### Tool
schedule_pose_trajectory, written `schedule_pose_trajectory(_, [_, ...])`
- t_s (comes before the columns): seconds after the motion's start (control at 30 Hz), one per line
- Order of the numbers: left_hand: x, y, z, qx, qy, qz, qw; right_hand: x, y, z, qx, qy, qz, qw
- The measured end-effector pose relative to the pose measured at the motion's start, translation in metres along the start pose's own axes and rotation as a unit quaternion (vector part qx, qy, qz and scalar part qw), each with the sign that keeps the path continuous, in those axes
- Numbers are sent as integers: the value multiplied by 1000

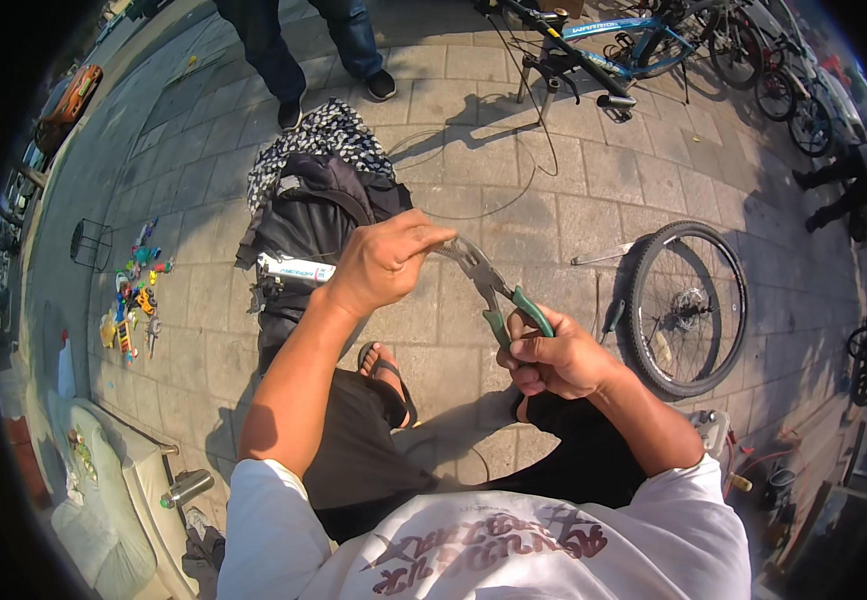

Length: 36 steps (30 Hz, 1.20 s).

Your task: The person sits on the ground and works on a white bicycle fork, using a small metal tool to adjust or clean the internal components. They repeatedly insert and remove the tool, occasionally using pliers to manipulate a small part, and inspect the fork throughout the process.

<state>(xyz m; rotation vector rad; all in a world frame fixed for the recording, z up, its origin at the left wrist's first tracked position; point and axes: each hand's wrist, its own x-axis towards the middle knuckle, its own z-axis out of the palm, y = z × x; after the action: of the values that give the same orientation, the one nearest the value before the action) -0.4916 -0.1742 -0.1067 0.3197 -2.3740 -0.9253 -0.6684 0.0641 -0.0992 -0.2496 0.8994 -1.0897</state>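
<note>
My right hand [559,352] is closed round the green handles of a pair of pliers [495,286], whose metal jaws point up and to the left. Between the jaws and my left hand [382,262] runs a curved grey piece [462,250], too unclear to name. The fingers of my left hand are pinched together at its far end. Both hands are raised over the paving, in front of my knees. Behind my left wrist, a white tube [294,268] with bicycle parts lies against a dark jacket [319,200].
A bicycle wheel [692,310] lies on the right. Farther off stand a blue bicycle [634,45] and a person in jeans [274,50]. A thin cable [529,180] loops across the paving. Small colourful toys [141,298] and a wire basket [91,245] are on the left.
</note>
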Motion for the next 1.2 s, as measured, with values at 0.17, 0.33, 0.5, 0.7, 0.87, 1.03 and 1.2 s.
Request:
schedule_pose_trajectory(0.17, [10,5,14,-52,78,-33,995,3,0,-5,79,-34,-17,996])
schedule_pose_trajectory(0.33, [16,5,6,-57,68,-74,993,9,-9,-22,-112,49,-131,984])
schedule_pose_trajectory(0.5, [16,9,6,-90,52,-94,990,14,-13,-33,-315,119,-215,917])
schedule_pose_trajectory(0.7, [16,14,9,-127,34,-117,984,19,-14,-35,-415,115,-284,856])
schedule_pose_trajectory(0.87, [14,18,12,-191,27,-149,970,23,-16,-39,-477,98,-322,812])
schedule_pose_trajectory(1.03, [15,20,12,-237,22,-167,957,25,-17,-38,-492,100,-348,791])
schedule_pose_trajectory(1.2, [15,24,12,-261,14,-176,949,27,-19,-36,-516,88,-383,762])
